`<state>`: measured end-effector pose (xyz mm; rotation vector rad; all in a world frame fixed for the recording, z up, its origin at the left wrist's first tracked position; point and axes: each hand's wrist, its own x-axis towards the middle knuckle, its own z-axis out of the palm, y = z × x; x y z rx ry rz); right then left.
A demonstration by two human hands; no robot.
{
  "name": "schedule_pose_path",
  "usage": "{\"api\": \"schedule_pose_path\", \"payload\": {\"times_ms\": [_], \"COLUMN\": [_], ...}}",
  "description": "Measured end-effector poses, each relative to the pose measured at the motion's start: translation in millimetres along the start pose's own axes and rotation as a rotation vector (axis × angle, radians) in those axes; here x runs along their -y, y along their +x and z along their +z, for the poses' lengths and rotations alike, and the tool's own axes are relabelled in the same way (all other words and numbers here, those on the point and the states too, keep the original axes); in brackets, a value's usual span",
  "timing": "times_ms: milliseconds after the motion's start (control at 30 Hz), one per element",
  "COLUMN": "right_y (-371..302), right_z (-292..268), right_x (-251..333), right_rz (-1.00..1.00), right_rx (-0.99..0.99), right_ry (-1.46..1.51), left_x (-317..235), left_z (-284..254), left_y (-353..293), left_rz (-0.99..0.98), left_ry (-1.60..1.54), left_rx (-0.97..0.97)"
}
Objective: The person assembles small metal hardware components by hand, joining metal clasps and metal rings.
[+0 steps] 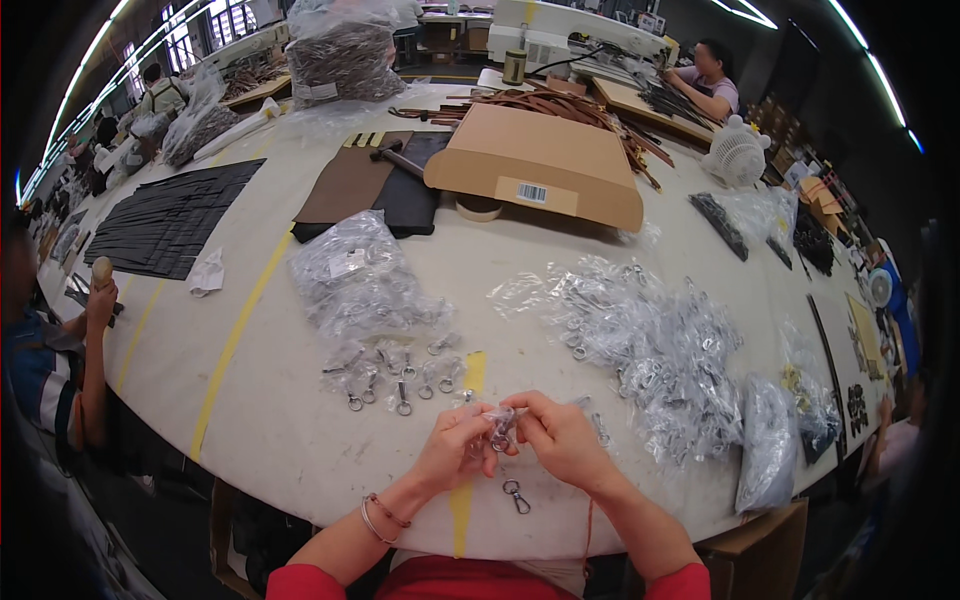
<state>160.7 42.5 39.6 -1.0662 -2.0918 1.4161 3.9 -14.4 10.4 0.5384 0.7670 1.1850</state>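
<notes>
Workshop lights curve overhead above a wide pale bench (pixel 300 420) marked with yellow tape lines. At the 6 o'clock edge, the left hand (pixel 455 447) and right hand (pixel 560 438) meet, fingers curled and pinched together on a small metal clasp in a clear plastic sleeve (pixel 500 428); both hands are closed around it. Just below them, toward 6 o'clock, a bare swivel clasp (pixel 516 496) lies on the bench. At 11 o'clock from the hands sits a row of wrapped clasps (pixel 395 375), and beyond it a full clear bag of clasps (pixel 355 275). At 2 o'clock spreads a heap of empty clear sleeves (pixel 660 350). Farther off at 12 o'clock rests a flat cardboard box (pixel 540 160), with dark leather sheets (pixel 365 190) to its left. Another person's hand (pixel 100 300) holding a wooden handle shows at 9 o'clock.
</notes>
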Motion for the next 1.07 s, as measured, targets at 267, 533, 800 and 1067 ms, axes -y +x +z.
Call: {"api": "schedule_pose_path", "payload": {"times_ms": [267,533,800,1067], "right_y": [3.5,1.2,6.4,0.9], "right_z": [14.8,-6.8,-15.7,-16.4], "right_x": [8.4,31.9,10.0,17.0], "right_rz": [-0.207,-0.009,-0.044,0.022], "right_rx": [-0.242,0.036,-0.040,0.088], "right_ry": [-0.781,-0.005,0.030,-0.076], "left_x": [6.2,-3.2,-7.6,-8.5], "left_z": [-12.1,-6.1,-12.0,-18.3], "left_y": [5.8,-2.2,-2.2,3.8], "left_rz": [0.127,0.298,0.055,0.015], "left_ry": [0.209,0.597,0.602,0.652], "left_rx": [-0.230,-0.056,0.061,0.225]}}
